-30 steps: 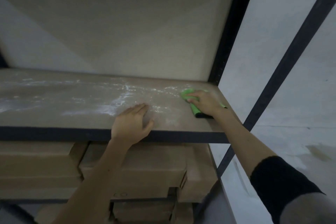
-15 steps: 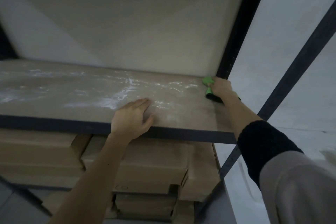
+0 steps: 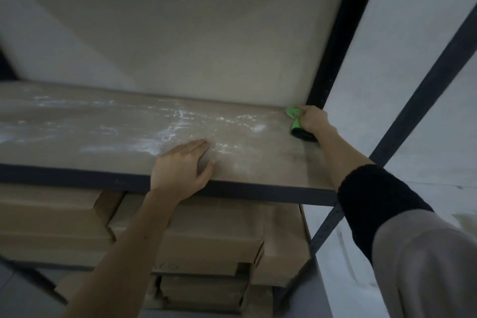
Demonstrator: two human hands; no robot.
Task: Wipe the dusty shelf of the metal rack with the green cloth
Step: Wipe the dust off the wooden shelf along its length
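Right hand [image 3: 313, 121] gripping green cloth [image 3: 294, 116]

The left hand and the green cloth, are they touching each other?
Apart. The head view shows the left hand flat on the shelf near its front edge, while the right hand holds the green cloth at the back right corner, with bare shelf between.

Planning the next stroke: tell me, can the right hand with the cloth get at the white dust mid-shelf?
Probably yes: the right hand grips the green cloth in the back corner, with bare shelf between it and the white dust.
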